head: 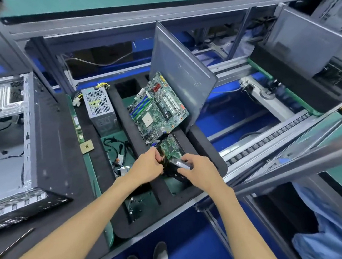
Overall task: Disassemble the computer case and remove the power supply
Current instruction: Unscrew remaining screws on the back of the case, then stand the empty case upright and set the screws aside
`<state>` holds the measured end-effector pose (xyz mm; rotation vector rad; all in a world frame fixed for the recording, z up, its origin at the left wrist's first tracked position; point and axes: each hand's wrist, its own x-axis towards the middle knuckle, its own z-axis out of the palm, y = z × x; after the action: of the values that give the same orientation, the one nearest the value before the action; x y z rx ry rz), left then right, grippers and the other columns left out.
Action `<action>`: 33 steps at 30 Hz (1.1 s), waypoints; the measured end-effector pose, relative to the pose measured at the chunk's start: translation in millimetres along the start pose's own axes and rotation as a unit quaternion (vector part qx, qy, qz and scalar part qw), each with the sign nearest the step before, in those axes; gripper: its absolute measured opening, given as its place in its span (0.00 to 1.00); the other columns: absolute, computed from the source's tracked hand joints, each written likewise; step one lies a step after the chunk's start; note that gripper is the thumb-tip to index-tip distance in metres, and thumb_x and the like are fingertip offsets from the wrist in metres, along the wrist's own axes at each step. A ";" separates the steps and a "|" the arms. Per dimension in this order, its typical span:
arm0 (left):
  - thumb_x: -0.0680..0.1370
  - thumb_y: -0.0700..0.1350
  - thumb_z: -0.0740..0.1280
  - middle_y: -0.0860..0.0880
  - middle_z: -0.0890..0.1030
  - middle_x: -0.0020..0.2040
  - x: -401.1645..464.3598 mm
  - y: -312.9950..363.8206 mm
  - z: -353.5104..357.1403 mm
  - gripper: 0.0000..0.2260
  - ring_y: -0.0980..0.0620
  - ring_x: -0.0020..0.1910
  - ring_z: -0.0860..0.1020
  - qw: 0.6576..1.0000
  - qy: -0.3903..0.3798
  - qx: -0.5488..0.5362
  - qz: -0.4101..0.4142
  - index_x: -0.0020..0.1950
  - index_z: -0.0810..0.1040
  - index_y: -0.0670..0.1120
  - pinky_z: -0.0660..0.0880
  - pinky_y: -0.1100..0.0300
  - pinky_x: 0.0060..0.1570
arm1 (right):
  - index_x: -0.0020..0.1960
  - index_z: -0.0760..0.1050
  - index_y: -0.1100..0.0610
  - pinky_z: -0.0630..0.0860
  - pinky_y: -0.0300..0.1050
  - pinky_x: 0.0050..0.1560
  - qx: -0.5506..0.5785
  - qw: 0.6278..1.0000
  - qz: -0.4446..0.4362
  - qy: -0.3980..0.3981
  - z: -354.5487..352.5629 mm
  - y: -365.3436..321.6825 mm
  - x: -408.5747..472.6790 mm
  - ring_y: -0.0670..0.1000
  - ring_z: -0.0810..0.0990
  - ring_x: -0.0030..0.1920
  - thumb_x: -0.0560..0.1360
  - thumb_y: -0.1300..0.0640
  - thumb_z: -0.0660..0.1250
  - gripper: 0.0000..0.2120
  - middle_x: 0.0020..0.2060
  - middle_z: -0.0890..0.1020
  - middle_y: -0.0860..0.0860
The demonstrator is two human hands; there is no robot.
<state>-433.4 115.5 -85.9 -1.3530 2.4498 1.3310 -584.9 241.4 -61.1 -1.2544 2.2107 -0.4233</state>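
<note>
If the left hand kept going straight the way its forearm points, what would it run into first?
Most likely the hard drive, whose near end the left hand is already gripping beside the right hand. Beyond it lies the motherboard, tilted against the grey side panel. Depth is hard to judge.

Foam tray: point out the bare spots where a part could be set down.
Bare: the foam tray's dark pocket behind the motherboard, and the foam strip near the CPU chip. Crowded: the cable pocket, and under both hands.
</note>
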 end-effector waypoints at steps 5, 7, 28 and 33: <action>0.75 0.35 0.64 0.57 0.77 0.41 0.7 -1.7 5.1 0.12 0.52 0.43 0.77 0.999 0.025 0.030 0.007 0.42 0.74 0.54 0.72 0.57 0.43 | 0.67 0.77 0.51 0.78 0.48 0.53 -0.067 0.996 0.020 -0.052 10.7 2.1 5.6 0.53 0.81 0.54 0.77 0.50 0.72 0.19 0.58 0.83 0.50; 0.76 0.36 0.64 0.53 0.80 0.42 0.6 -0.9 10.2 0.10 0.51 0.43 0.79 0.999 -0.005 0.042 0.012 0.45 0.77 0.52 0.76 0.56 0.45 | 0.67 0.78 0.50 0.76 0.48 0.57 -0.103 0.993 0.014 -0.049 20.3 1.8 6.7 0.54 0.80 0.59 0.77 0.51 0.71 0.18 0.60 0.82 0.49; 0.72 0.31 0.56 0.54 0.81 0.37 -89.9 3.8 -90.9 0.15 0.53 0.40 0.80 0.975 0.181 -0.042 0.124 0.42 0.78 0.48 0.78 0.57 0.45 | 0.50 0.81 0.50 0.78 0.48 0.45 0.048 0.979 -0.162 0.118 11.3 -134.2 34.0 0.50 0.82 0.45 0.79 0.53 0.66 0.05 0.41 0.84 0.44; 0.72 0.30 0.57 0.52 0.80 0.34 -140.8 -30.3 -152.5 0.14 0.53 0.35 0.79 0.938 0.313 -0.066 0.137 0.39 0.78 0.44 0.77 0.59 0.41 | 0.48 0.80 0.51 0.78 0.50 0.46 0.132 0.942 -0.287 0.117 29.1 -225.6 22.0 0.50 0.80 0.43 0.79 0.55 0.66 0.05 0.39 0.83 0.45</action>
<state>-272.9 96.1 47.7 -1.7397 3.1049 1.2808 -422.2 106.7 26.3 -1.7536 1.8454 -1.1059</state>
